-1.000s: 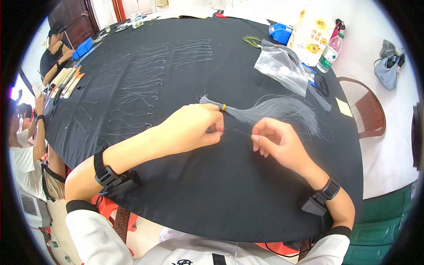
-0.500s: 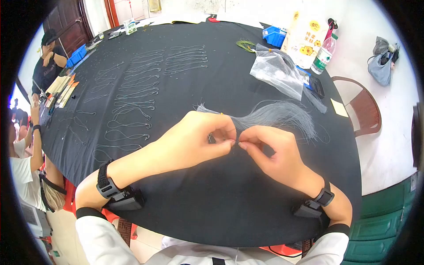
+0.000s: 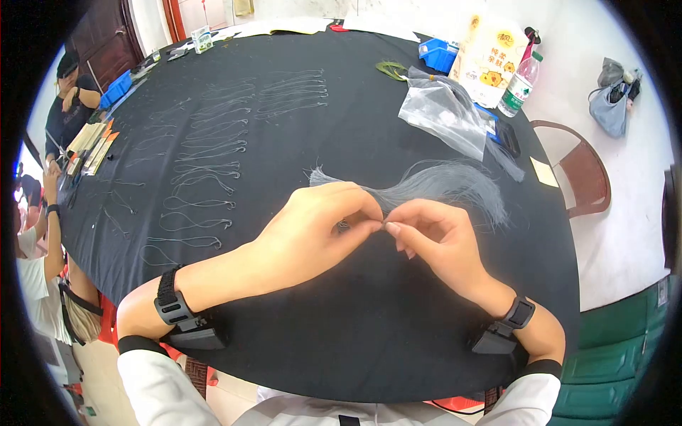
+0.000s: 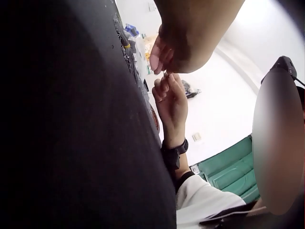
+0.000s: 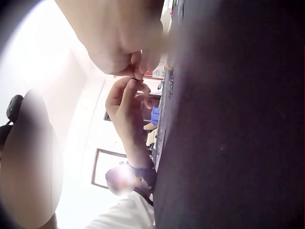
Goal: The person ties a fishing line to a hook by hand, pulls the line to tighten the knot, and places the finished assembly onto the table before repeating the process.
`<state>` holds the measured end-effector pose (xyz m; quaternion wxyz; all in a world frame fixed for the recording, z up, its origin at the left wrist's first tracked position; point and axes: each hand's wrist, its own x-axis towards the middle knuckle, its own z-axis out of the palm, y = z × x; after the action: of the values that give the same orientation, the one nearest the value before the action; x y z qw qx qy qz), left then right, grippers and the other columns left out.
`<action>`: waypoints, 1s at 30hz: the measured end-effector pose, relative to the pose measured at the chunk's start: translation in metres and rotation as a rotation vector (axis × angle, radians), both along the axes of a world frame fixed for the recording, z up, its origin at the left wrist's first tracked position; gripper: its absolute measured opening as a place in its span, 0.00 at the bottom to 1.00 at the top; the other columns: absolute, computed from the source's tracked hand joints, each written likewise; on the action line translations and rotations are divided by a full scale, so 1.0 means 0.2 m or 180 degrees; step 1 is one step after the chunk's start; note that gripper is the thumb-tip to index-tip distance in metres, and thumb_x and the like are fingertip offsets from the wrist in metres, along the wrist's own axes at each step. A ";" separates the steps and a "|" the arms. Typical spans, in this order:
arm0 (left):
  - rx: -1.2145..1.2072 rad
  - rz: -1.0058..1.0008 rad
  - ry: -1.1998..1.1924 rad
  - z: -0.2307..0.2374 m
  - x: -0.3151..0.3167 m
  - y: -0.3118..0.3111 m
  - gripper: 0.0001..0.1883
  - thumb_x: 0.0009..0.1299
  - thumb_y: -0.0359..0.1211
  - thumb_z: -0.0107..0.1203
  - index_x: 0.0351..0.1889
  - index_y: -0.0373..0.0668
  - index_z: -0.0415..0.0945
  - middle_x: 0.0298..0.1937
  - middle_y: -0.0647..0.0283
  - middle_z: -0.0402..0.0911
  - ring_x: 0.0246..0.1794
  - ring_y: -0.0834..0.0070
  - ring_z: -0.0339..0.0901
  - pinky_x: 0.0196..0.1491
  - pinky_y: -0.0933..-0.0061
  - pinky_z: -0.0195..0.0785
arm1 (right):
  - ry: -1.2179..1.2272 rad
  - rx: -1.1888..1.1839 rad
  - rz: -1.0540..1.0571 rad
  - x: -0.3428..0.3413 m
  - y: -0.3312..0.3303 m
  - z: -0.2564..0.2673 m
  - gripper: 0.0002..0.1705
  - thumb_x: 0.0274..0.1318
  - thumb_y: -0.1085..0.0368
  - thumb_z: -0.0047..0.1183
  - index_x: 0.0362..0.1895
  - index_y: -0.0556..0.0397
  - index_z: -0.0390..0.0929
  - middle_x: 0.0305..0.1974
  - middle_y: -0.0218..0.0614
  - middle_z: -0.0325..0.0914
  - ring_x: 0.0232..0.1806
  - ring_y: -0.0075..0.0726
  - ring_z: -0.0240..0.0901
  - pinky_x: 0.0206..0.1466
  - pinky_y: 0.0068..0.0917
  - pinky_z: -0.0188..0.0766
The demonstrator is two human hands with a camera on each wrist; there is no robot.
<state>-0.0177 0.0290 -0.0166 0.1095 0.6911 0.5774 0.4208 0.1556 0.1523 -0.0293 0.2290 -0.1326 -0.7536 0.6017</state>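
Note:
Over the middle of the black table, my left hand and right hand meet fingertip to fingertip in the head view. Each pinches with thumb and forefinger at the same spot, on a thin grey line that shows inside the curl of the left fingers. The fingertips cover most of what they pinch. Just beyond them lies a bundle of long grey strands, partly behind the left hand. Both wrist views show the pinching fingertips close together, the right hand in one and the left hand in the other.
Rows of looped grey lines lie on the black tablecloth at the left. Toward the back right are a clear plastic bag, a blue bin, a tissue pack and a water bottle. Other people sit along the left edge.
A second ago the hands were apart, a loose line end between them. The right hand moved left and the left hand slightly right until their fingertips met; they have stayed together since.

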 end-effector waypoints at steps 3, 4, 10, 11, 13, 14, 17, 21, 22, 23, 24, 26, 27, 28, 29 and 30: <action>0.0103 0.0012 -0.0037 0.02 0.02 0.00 0.07 0.63 0.25 0.58 0.39 0.37 0.76 0.34 0.58 0.80 0.33 0.67 0.80 0.32 0.72 0.73 | -0.0075 -0.0270 0.0106 0.01 0.00 0.01 0.07 0.60 0.67 0.55 0.40 0.57 0.80 0.28 0.28 0.78 0.28 0.16 0.71 0.28 0.15 0.66; 0.0022 0.0036 -0.0164 0.02 0.02 -0.01 0.07 0.63 0.25 0.58 0.39 0.37 0.76 0.34 0.58 0.79 0.33 0.67 0.80 0.32 0.72 0.73 | -0.0062 -0.0492 0.0161 0.01 0.01 0.00 0.08 0.60 0.67 0.55 0.40 0.57 0.80 0.28 0.28 0.78 0.28 0.16 0.71 0.28 0.15 0.66; -0.0137 0.0089 -0.0148 0.04 0.03 -0.01 0.07 0.63 0.25 0.60 0.39 0.37 0.78 0.39 0.61 0.80 0.35 0.76 0.80 0.30 0.79 0.73 | -0.0125 -0.0706 0.0191 0.01 0.04 -0.03 0.07 0.60 0.67 0.55 0.40 0.56 0.81 0.29 0.29 0.79 0.27 0.17 0.72 0.28 0.15 0.67; -0.0070 0.0027 -0.0062 0.03 0.02 -0.01 0.08 0.63 0.25 0.60 0.39 0.37 0.78 0.39 0.61 0.80 0.35 0.76 0.80 0.30 0.79 0.73 | -0.0162 -0.0586 0.0163 0.01 0.03 -0.02 0.07 0.59 0.67 0.56 0.40 0.56 0.81 0.28 0.29 0.79 0.27 0.17 0.72 0.28 0.15 0.67; 0.0042 -0.0061 0.0041 0.00 0.00 0.00 0.08 0.63 0.25 0.61 0.39 0.37 0.78 0.39 0.62 0.79 0.34 0.76 0.80 0.30 0.79 0.73 | -0.0173 -0.0351 0.0110 0.01 0.02 -0.01 0.07 0.59 0.67 0.56 0.39 0.57 0.81 0.28 0.28 0.79 0.27 0.16 0.72 0.28 0.14 0.66; 0.0088 -0.0086 0.0061 -0.01 0.00 0.00 0.07 0.63 0.24 0.60 0.39 0.37 0.78 0.39 0.62 0.79 0.34 0.76 0.80 0.30 0.79 0.73 | -0.0146 -0.0233 0.0084 0.01 0.01 -0.01 0.07 0.59 0.67 0.56 0.39 0.57 0.81 0.28 0.28 0.79 0.27 0.16 0.71 0.28 0.14 0.66; 0.0113 -0.0074 0.0107 0.00 0.01 -0.01 0.07 0.63 0.23 0.60 0.38 0.38 0.78 0.39 0.62 0.79 0.34 0.76 0.79 0.30 0.79 0.73 | -0.0162 -0.0046 0.0028 0.01 0.00 0.02 0.07 0.58 0.68 0.57 0.38 0.58 0.81 0.28 0.27 0.79 0.27 0.14 0.70 0.29 0.14 0.65; 0.0256 -0.0074 0.0076 0.01 0.02 -0.01 0.07 0.62 0.22 0.60 0.37 0.37 0.78 0.37 0.63 0.78 0.32 0.77 0.79 0.27 0.80 0.72 | -0.0067 0.0039 -0.0048 0.02 0.01 0.01 0.07 0.59 0.68 0.56 0.38 0.59 0.81 0.29 0.26 0.79 0.27 0.11 0.68 0.30 0.13 0.62; 0.0305 -0.0091 0.0057 0.01 0.02 -0.01 0.06 0.62 0.22 0.59 0.36 0.37 0.76 0.35 0.62 0.77 0.31 0.75 0.79 0.27 0.78 0.72 | -0.0041 0.0005 -0.0013 0.02 0.01 0.02 0.07 0.59 0.68 0.56 0.38 0.59 0.81 0.29 0.25 0.79 0.28 0.11 0.68 0.30 0.13 0.62; 0.0353 -0.0108 0.0036 0.01 0.03 -0.01 0.06 0.62 0.22 0.59 0.35 0.37 0.75 0.33 0.62 0.76 0.30 0.73 0.79 0.26 0.76 0.72 | -0.0016 -0.0030 0.0021 0.02 0.01 0.02 0.07 0.59 0.68 0.56 0.38 0.59 0.81 0.29 0.25 0.79 0.28 0.11 0.68 0.30 0.13 0.62; 0.0402 -0.0127 0.0016 0.02 0.03 -0.01 0.06 0.62 0.22 0.58 0.34 0.37 0.73 0.32 0.61 0.75 0.29 0.70 0.80 0.26 0.73 0.71 | 0.0009 -0.0064 0.0053 0.02 0.01 0.03 0.07 0.59 0.68 0.57 0.38 0.59 0.81 0.29 0.25 0.79 0.28 0.11 0.68 0.31 0.12 0.61; 0.0476 -0.0153 0.0063 0.03 0.04 -0.01 0.06 0.61 0.22 0.58 0.34 0.37 0.73 0.31 0.62 0.74 0.29 0.72 0.79 0.25 0.74 0.71 | -0.0048 -0.0282 0.0065 0.02 0.00 0.04 0.08 0.59 0.67 0.57 0.38 0.59 0.81 0.27 0.23 0.78 0.27 0.10 0.66 0.29 0.12 0.59; 0.0513 -0.0164 0.0086 0.03 0.04 -0.01 0.07 0.61 0.22 0.59 0.34 0.37 0.73 0.31 0.62 0.74 0.29 0.73 0.79 0.25 0.75 0.71 | -0.0077 -0.0390 0.0074 0.02 0.00 0.05 0.08 0.59 0.67 0.57 0.38 0.59 0.81 0.26 0.22 0.77 0.26 0.09 0.65 0.28 0.12 0.58; 0.0547 -0.0176 0.0094 0.03 0.04 -0.01 0.07 0.60 0.21 0.59 0.34 0.37 0.73 0.31 0.62 0.74 0.28 0.73 0.79 0.25 0.75 0.71 | -0.0109 -0.0410 0.0111 0.03 0.00 0.05 0.08 0.59 0.66 0.57 0.38 0.59 0.81 0.26 0.21 0.76 0.25 0.09 0.63 0.27 0.12 0.56; 0.0582 -0.0189 0.0103 0.02 0.04 -0.01 0.07 0.60 0.21 0.59 0.34 0.37 0.73 0.31 0.62 0.74 0.28 0.74 0.79 0.25 0.76 0.71 | -0.0140 -0.0430 0.0148 0.03 0.00 0.05 0.08 0.59 0.66 0.57 0.38 0.58 0.82 0.25 0.20 0.75 0.25 0.08 0.61 0.26 0.12 0.55; 0.0617 -0.0201 0.0112 0.02 0.04 -0.01 0.07 0.60 0.21 0.59 0.35 0.37 0.73 0.31 0.63 0.74 0.28 0.75 0.79 0.24 0.76 0.71 | -0.0172 -0.0449 0.0186 0.03 0.00 0.05 0.08 0.59 0.66 0.57 0.38 0.58 0.82 0.24 0.20 0.74 0.24 0.08 0.59 0.25 0.13 0.53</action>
<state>-0.0098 0.0266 -0.0122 0.0452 0.7236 0.5138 0.4587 0.1616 0.1526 -0.0192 0.1810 -0.1424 -0.7188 0.6559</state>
